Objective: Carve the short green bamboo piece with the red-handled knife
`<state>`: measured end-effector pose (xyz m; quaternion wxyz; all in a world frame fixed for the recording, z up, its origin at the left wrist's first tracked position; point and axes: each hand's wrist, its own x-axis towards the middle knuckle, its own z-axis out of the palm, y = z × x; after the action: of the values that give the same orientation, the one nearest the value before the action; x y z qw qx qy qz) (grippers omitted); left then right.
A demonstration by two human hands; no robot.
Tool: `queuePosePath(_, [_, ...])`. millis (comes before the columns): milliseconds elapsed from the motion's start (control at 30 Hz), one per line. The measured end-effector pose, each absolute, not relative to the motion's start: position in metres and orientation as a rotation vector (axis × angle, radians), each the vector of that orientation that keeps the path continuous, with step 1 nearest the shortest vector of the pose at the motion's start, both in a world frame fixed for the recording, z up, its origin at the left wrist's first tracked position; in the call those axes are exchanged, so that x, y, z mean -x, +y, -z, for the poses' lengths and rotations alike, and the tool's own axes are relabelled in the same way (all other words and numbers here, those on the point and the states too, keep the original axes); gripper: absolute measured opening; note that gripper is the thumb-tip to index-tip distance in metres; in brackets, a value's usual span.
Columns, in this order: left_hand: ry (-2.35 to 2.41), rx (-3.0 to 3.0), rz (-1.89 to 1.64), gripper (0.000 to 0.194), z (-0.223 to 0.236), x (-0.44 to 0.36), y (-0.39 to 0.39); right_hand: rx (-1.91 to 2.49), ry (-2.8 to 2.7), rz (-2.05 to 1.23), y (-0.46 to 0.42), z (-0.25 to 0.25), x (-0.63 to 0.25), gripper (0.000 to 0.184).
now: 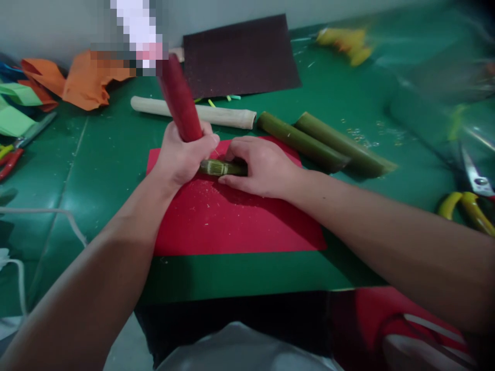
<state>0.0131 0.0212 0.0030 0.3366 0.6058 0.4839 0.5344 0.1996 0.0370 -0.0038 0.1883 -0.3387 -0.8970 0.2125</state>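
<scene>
My left hand (184, 158) is wrapped round the lower end of a dark red cylindrical handle (178, 98) that stands tilted up and away from me. Its lower tip is hidden by my fingers. My right hand (260, 166) is closed over a short green bamboo piece (218, 167) lying on a red sheet (232, 221), pressing it down. The two hands touch at the bamboo piece. Small pale shavings dot the red sheet.
Two longer green bamboo tubes (325, 141) and a pale wooden stick (224, 116) lie behind the sheet on the green table (96, 165). A dark brown sheet (240, 54) is farther back. Orange and green paper (85, 77) lies left; yellow-handled scissors (466, 203) right.
</scene>
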Motion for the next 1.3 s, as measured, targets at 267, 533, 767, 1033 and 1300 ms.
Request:
queuePosePath(267, [1.374, -1.606, -1.198, 0.026, -0.012, -0.019, 0.016, 0.911, -2.504, -0.572, 0.038, 0.009, -0.2, 0.03])
queuePosePath(533, [1.416, -1.485, -1.642, 0.032, 0.001, -0.018, 0.028, 0.959, -2.529, -0.571, 0.036, 0.005, -0.199, 0.027])
queuePosePath(767, [1.273, -1.585, -1.363, 0.024, -0.002, -0.014, 0.021, 0.939, -2.516, -0.577, 0.038, 0.006, -0.201, 0.031])
queuePosePath(1033, [1.371, -1.638, -1.19, 0.027, -0.01, -0.019, 0.015, 0.93, -2.475, -0.625, 0.038, 0.008, -0.2, 0.029])
queuePosePath(1300, [1.453, -1.56, -1.622, 0.031, 0.001, -0.021, 0.024, 0.968, -2.506, -0.606, 0.04, 0.005, -0.202, 0.029])
